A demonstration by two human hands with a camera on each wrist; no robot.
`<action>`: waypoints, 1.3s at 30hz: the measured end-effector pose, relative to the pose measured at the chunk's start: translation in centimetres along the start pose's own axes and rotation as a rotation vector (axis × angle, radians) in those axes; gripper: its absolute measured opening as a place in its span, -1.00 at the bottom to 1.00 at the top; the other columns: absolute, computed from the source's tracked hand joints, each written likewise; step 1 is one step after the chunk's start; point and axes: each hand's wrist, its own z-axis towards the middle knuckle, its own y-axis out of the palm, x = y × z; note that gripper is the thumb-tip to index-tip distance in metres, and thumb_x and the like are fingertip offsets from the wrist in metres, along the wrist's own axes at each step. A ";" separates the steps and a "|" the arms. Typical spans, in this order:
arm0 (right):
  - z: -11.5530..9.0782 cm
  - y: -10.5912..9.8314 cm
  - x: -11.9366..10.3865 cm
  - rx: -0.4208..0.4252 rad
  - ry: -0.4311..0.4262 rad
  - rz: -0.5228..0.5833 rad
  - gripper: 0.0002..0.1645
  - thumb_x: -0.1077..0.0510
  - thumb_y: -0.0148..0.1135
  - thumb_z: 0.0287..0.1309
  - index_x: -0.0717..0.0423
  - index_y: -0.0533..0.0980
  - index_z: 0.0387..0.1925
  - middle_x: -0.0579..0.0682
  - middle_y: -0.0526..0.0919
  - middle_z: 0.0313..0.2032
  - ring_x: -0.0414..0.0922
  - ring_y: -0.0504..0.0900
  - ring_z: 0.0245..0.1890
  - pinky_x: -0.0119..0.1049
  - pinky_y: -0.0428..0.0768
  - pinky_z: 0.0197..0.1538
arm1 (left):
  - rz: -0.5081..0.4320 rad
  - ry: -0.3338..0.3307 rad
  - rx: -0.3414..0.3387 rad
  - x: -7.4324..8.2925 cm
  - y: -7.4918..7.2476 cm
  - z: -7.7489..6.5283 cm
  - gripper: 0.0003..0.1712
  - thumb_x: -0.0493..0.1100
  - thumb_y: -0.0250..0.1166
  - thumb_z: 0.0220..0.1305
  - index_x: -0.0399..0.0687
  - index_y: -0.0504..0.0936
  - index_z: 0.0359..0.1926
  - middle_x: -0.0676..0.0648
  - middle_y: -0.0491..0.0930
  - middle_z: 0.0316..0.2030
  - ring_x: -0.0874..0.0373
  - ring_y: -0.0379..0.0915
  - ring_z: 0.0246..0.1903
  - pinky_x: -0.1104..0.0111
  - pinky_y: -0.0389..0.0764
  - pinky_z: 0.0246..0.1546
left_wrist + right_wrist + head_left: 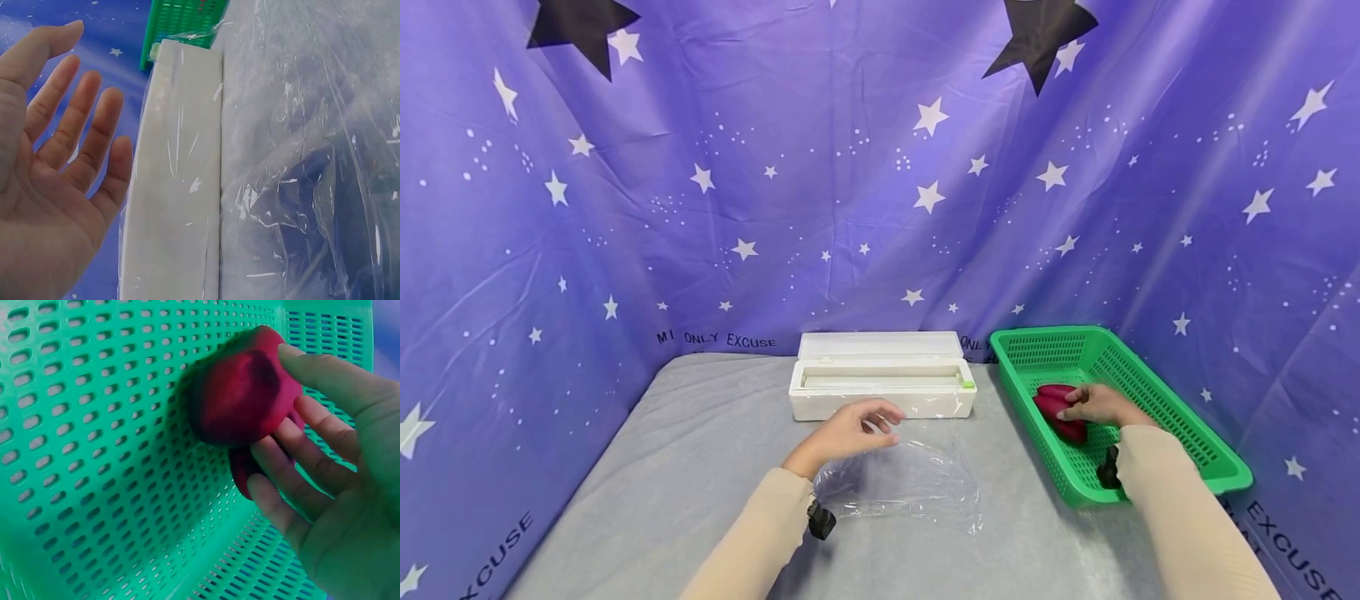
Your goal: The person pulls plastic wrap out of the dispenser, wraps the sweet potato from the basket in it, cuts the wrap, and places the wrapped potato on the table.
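In the head view my left hand hovers with loosely bent fingers over clear plastic film. The left wrist view shows this hand with nothing between thumb and fingers. Beside it stands a white film dispenser box, its lid raised, and the film runs over its front onto the table. On the right, my right hand reaches into a green basket. Thumb and fingertips hold a smooth dark red rounded item; a second one shows below it, partly hidden by the fingers. Their kind is unclear.
A grey cloth covers the table. Purple starry curtains enclose the back and both sides. A small green slider sits at the dispenser's right end. The basket's tall perforated walls surround the right hand.
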 end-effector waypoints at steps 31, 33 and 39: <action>-1.0 -0.6 -1.1 -0.126 0.056 0.147 -0.42 0.11 0.34 0.27 0.49 0.34 0.05 0.21 0.45 -0.12 0.05 0.49 -0.12 0.04 0.65 -0.09 | 0.010 -0.002 -0.048 0.7 1.3 2.2 -0.65 -0.09 0.44 0.25 0.16 0.65 0.05 0.17 0.64 -0.08 0.23 0.58 -0.12 0.25 0.57 -0.03; -1.0 -0.8 -1.3 -0.118 0.037 0.135 -0.44 0.10 0.34 0.26 0.47 0.35 0.03 0.23 0.44 -0.12 0.04 0.48 -0.14 0.03 0.66 -0.12 | 0.008 0.001 -0.051 0.7 1.4 2.3 -0.65 -0.11 0.44 0.25 0.16 0.65 0.05 0.17 0.64 -0.09 0.24 0.58 -0.13 0.28 0.58 -0.04; -1.1 -1.4 -1.7 -0.079 0.004 0.100 -0.31 0.05 0.34 0.26 0.54 0.31 0.12 0.39 0.42 -0.01 0.11 0.53 -0.09 0.05 0.68 -0.11 | 0.007 -0.002 -0.056 1.0 1.5 2.5 -0.65 -0.13 0.44 0.24 0.15 0.65 0.05 0.18 0.64 -0.09 0.25 0.58 -0.14 0.31 0.58 -0.07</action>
